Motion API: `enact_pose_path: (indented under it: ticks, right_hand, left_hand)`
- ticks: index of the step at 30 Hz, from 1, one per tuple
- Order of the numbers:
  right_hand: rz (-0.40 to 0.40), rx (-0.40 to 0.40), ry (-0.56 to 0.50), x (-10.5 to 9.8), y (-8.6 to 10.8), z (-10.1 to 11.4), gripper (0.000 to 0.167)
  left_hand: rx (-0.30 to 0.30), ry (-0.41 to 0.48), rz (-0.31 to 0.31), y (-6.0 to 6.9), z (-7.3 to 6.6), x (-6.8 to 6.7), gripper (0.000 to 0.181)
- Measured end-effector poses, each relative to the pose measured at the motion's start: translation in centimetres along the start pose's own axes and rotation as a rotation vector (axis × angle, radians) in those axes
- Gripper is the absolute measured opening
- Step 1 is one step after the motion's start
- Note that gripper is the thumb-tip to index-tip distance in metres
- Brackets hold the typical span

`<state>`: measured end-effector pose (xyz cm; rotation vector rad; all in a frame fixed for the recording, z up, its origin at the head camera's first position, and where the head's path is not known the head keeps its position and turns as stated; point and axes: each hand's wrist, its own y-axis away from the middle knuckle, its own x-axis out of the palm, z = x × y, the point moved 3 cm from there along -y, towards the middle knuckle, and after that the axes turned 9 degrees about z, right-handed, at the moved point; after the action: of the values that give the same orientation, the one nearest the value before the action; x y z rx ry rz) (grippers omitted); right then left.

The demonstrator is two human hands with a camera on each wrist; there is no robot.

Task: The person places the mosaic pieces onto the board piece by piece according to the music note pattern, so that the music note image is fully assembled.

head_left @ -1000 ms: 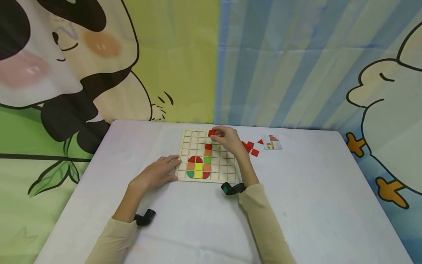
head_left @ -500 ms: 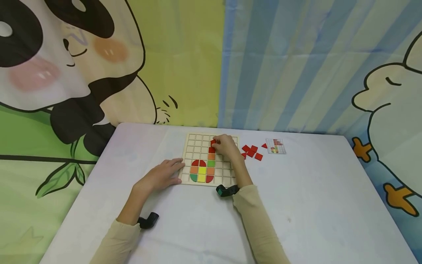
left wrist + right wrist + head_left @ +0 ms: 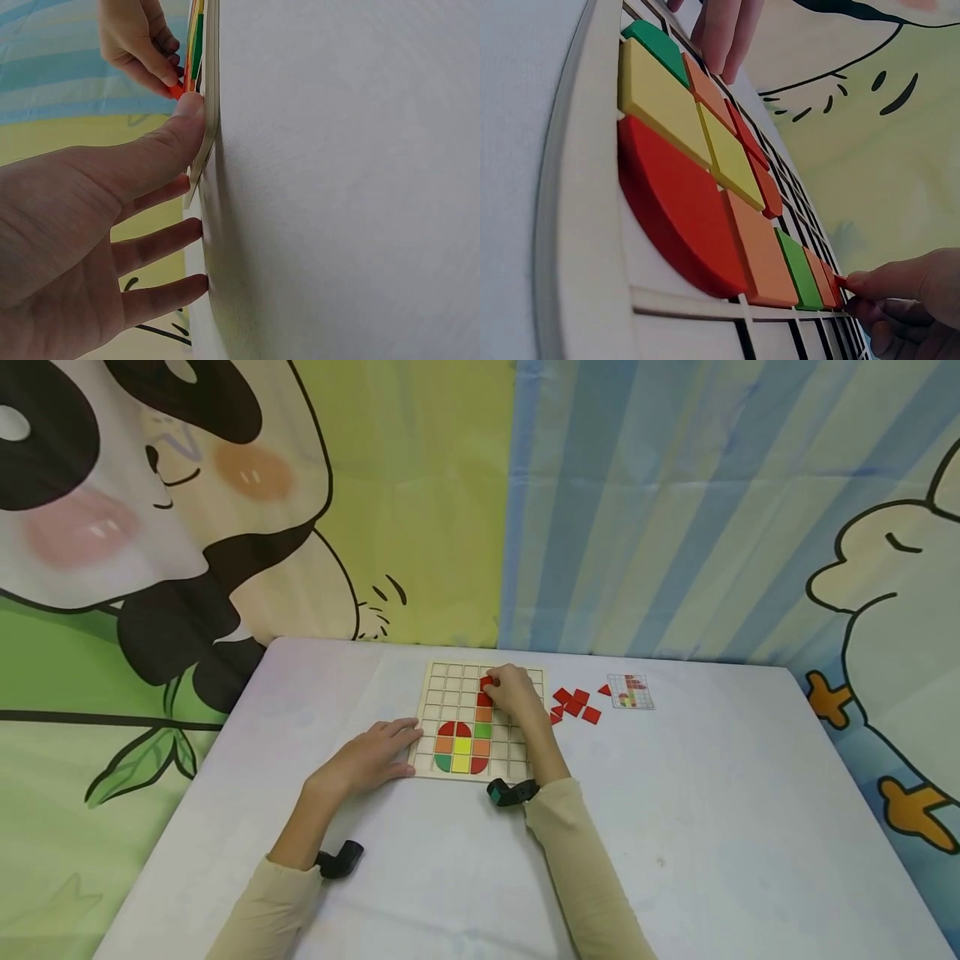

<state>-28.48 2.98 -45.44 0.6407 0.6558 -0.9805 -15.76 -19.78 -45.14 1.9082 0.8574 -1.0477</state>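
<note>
Two bare hands work at a pale gridded board [image 3: 441, 697] on the white-covered bench [image 3: 420, 860]. Between thumb and fingers, the right hand [image 3: 517, 693] pinches a red tile [image 3: 487, 683] at the upper part of the grid, just beyond a red square [image 3: 485, 699]; whether the pinched tile is fully seated cannot be told. Nearer the person, that same column continues with an orange square [image 3: 483, 714], a green square [image 3: 482, 730], a second orange piece [image 3: 481, 748] and a red rounded piece [image 3: 479, 765]. To the left of these, two red rounded pieces [image 3: 446, 728] sit side by side above an orange tile [image 3: 444, 745], two yellow squares [image 3: 462, 746] and a green rounded piece [image 3: 443, 763]. The left hand [image 3: 367, 756] has its fingers extended and spread, the thumb touching the board's left edge. Off the board's right side lie several loose red pieces [image 3: 576, 702], some touching or overlapping; beyond them, a small red triangle [image 3: 604, 690] lies just beside a printed card [image 3: 632, 691]. Each wrist wears a black device [image 3: 512, 792] near a beige sleeve [image 3: 588, 868].
</note>
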Motion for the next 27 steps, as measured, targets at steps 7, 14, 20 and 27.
enact_pose_path:
  ticks: [7, 14, 20, 27]
  right_hand:
    - [0.005, -0.021, 0.012, 0.15, 0.02, 0.38, 0.036]
    - [-0.018, -0.022, 0.026, 0.24, -0.06, 0.23, 0.033]
    - [-0.044, -0.033, 0.035, 0.32, -0.42, 0.00, 0.024]
    - [-0.093, -0.055, 0.054, 0.46, -0.67, 0.19, 0.035]
  left_hand:
    - [0.002, 0.001, 0.002, 0.05, -0.05, -0.15, 0.066]
    - [0.009, -0.005, -0.001, 0.01, -0.11, -0.14, 0.065]
    - [0.010, -0.010, -0.002, -0.07, -0.08, -0.06, 0.065]
    - [0.002, -0.016, 0.000, -0.16, 0.05, 0.02, 0.067]
